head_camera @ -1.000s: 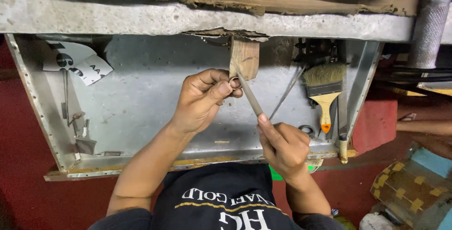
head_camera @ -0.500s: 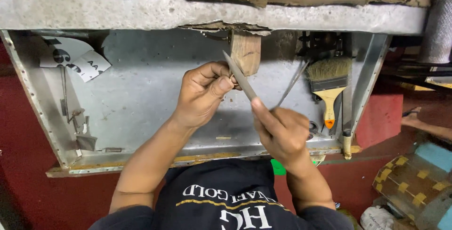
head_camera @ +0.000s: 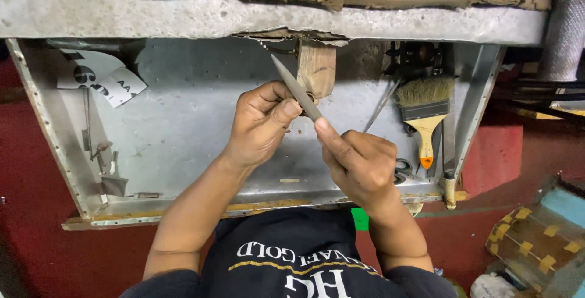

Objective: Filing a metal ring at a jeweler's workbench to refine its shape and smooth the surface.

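Your right hand (head_camera: pixel 361 163) grips the lower end of a slim, grey, tapered metal file (head_camera: pixel 297 88), index finger stretched along its shaft; the file slants up and to the left, its tip near the cracked edge of the grey concrete ledge (head_camera: pixel 183 21). Your left hand (head_camera: pixel 261 121) is closed, thumb and fingertips pinched against the file's middle, just beside a small upright wooden block (head_camera: pixel 317 68) fixed under the ledge. Whether a small piece sits within that pinch cannot be told. Both hands work over a shallow grey sheet-metal tray (head_camera: pixel 177 121). To the right in the tray lies a flat paintbrush with pale bristles and a yellow wooden handle (head_camera: pixel 425 115), with a thin metal rod (head_camera: pixel 381 104) just beside it. Folded white paper scraps with black print (head_camera: pixel 100 75) lie in the tray's far left corner.
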